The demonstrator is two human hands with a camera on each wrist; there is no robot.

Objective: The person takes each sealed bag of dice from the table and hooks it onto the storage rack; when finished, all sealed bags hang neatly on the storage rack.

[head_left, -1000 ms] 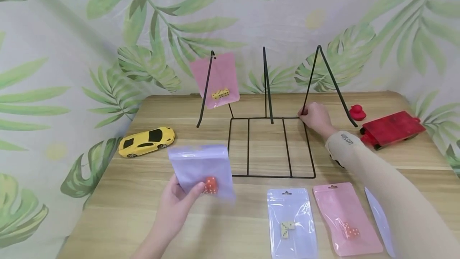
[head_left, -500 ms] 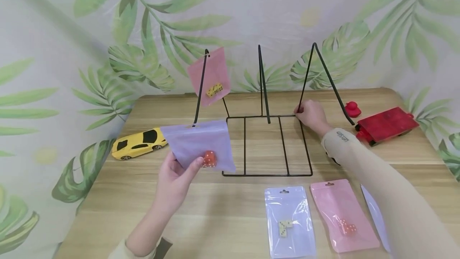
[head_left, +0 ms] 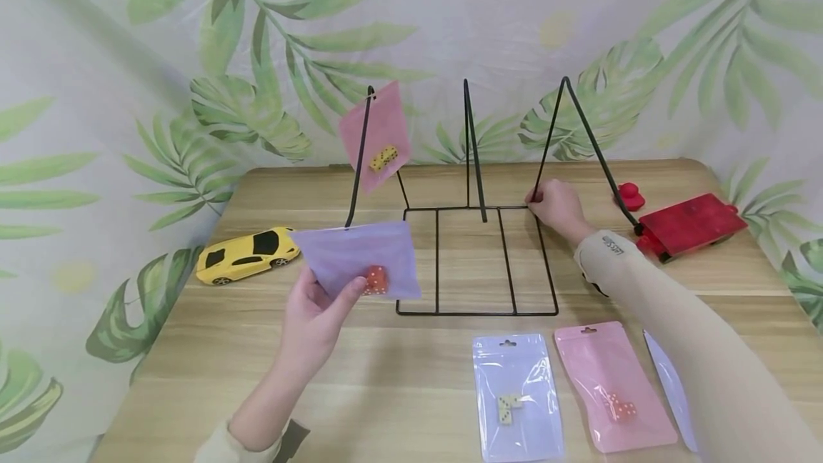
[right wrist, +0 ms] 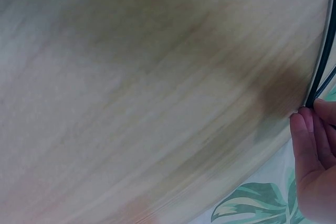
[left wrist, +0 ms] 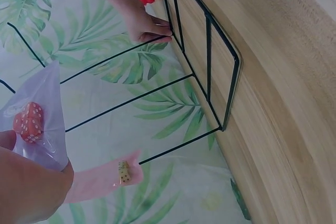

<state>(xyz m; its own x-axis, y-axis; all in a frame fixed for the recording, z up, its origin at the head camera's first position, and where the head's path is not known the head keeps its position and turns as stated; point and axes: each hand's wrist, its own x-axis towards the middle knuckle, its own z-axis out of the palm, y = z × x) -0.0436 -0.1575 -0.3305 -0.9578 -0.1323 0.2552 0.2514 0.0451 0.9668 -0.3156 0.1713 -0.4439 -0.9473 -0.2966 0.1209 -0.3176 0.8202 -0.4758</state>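
My left hand [head_left: 313,331] pinches a purple zip bag [head_left: 347,252] with red dice [head_left: 377,278] inside, thumb in front. The bag's top edge meets the lower front end of the left arm of a black wire display rack [head_left: 476,314]; whether the arm passes through the bag's hole I cannot tell. Higher on that same arm hangs a pink bag [head_left: 386,116] holding yellow dice. My right hand [head_left: 558,207] pinches the rack's back right corner, its fingertips on the wire in the right wrist view. The middle and right arms bear no bags.
On the table front lie a pale bag [head_left: 517,441] with whitish dice, a pink bag [head_left: 594,370] with red dice, and another pale bag [head_left: 669,384] partly under the right sleeve. A yellow toy car [head_left: 247,256] stands left; a red toy vehicle [head_left: 694,221] and red duck [head_left: 630,196] sit right.
My left hand has raised the purple bag up to the left arm's front end, then stayed nearly still. The hanging pink bag has turned. My right hand keeps its grip on the rack.
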